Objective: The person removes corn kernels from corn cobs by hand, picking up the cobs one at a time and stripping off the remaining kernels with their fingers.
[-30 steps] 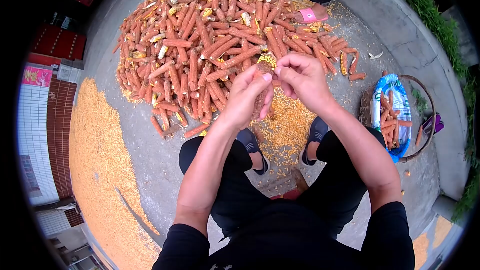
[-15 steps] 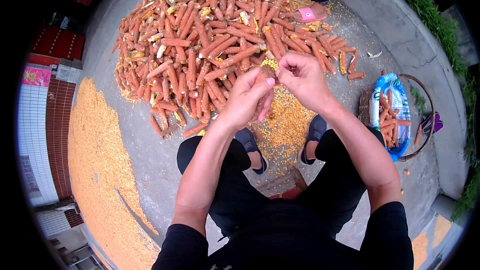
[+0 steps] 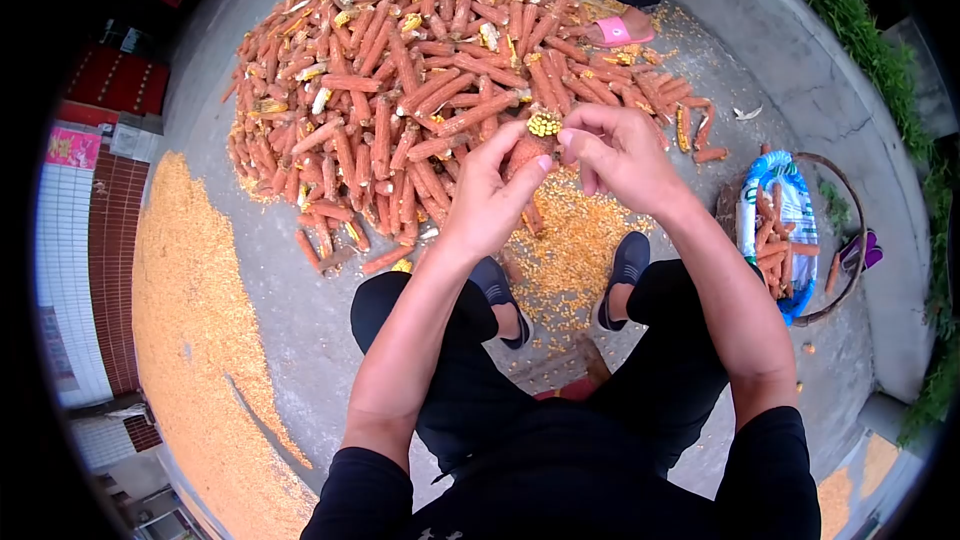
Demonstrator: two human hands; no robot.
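Observation:
My left hand is wrapped round a corn cob, mostly bare and reddish, with a patch of yellow kernels left at its upper end. The fingers of my right hand are curled, thumb and fingertips at the right edge of that kernel patch. Part of the cob is hidden behind the left fingers. Just beyond both hands lies a big heap of corn cobs, mostly stripped, a few with kernels on them. Loose kernels cover the ground below, between my feet.
A basket with a blue-and-white lining holds bare cobs at the right. Across the heap is another person's foot in a pink slipper. A wide spread of kernels lies at the left. Green plants edge the right side.
The cob has turned, so more of its kernel patch faces me. My right hand has shifted slightly right, and its fingers have loosened a little.

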